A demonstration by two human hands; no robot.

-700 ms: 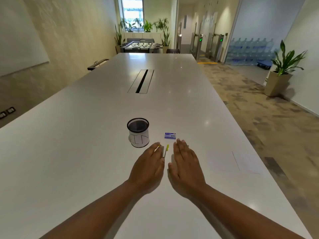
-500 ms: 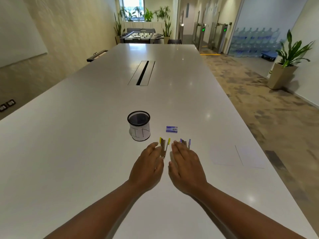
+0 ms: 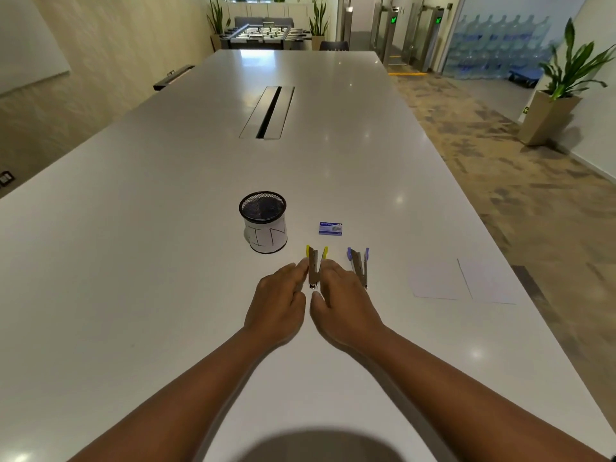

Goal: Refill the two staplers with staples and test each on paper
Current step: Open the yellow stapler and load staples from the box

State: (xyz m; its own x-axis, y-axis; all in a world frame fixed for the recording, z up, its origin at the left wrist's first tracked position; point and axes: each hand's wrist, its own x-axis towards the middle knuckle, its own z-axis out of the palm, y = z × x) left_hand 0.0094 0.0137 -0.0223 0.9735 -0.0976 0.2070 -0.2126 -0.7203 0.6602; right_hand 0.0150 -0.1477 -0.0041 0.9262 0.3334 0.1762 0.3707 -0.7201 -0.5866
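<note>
Long white table (image 3: pixel 166 261), meeting room. Our left hand (image 3: pixel 278 301) and right hand (image 3: pixel 346 305) flank the yellow stapler (image 3: pixel 313 268), fingers relaxed, gripping nothing. Blue stapler (image 3: pixel 359 266) just right; staple box (image 3: pixel 330 228) beyond; paper (image 3: pixel 463 281) far right. Refilling not begun, we judge. Next: lift yellow stapler, open it.

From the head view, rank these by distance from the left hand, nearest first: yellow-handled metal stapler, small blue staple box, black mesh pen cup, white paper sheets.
1. Yellow-handled metal stapler: at the fingertips of the left hand.
2. Black mesh pen cup: beyond the hand, slightly left.
3. Small blue staple box: beyond, to the right; close to the cup's distance.
4. White paper sheets: far right.
</note>
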